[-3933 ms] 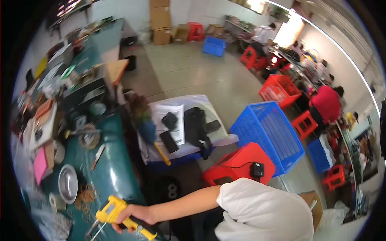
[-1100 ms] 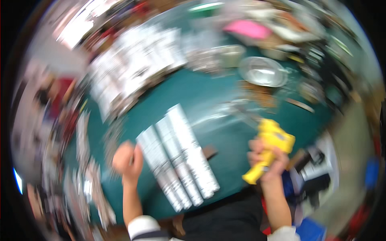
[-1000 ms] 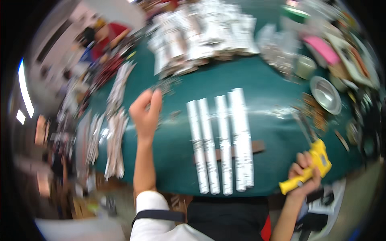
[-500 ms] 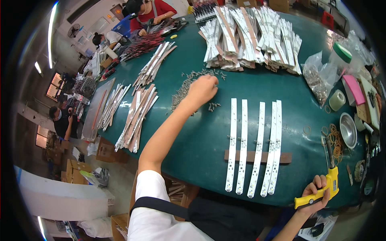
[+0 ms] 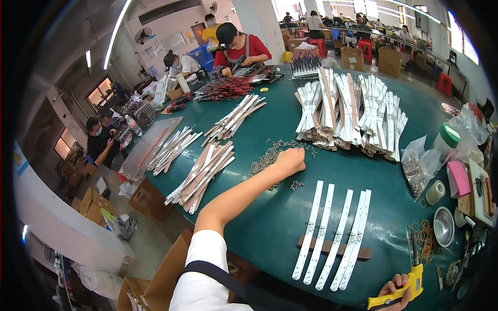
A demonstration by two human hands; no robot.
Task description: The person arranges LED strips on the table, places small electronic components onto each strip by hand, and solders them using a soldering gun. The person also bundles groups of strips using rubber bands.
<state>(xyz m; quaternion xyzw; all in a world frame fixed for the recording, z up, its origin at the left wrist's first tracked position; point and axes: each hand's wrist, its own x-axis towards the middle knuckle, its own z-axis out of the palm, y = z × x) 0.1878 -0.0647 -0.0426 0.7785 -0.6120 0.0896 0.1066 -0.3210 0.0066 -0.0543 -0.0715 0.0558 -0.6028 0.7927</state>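
Observation:
My left hand [image 5: 290, 161], fingers curled closed, is at the right side of a loose pile of small grey metal parts [image 5: 263, 165]; what its fingertips hold is hidden. A smaller cluster of the same parts [image 5: 297, 185] lies just nearer. In front of me several narrow white circuit-board strips [image 5: 331, 243] rest side by side across a brown bar [image 5: 321, 245], with small components at their middles. At the lower right my right hand [image 5: 395, 292] grips a yellow soldering gun [image 5: 415, 282], its dark tip pointing away over the table.
Large bundles of white strips [image 5: 353, 114] stand at the back; smaller bundles [image 5: 205, 173] lie left. To the right are a metal bowl [image 5: 443, 227], rubber bands [image 5: 426, 241], a tape roll [image 5: 435, 192] and a plastic bag of parts [image 5: 415, 168]. A person in red [image 5: 254, 49] works across the table.
The view has tilted up, so the table sits lower and more of the room shows. My left hand stays by the metal parts, and the soldering gun remains in my right hand.

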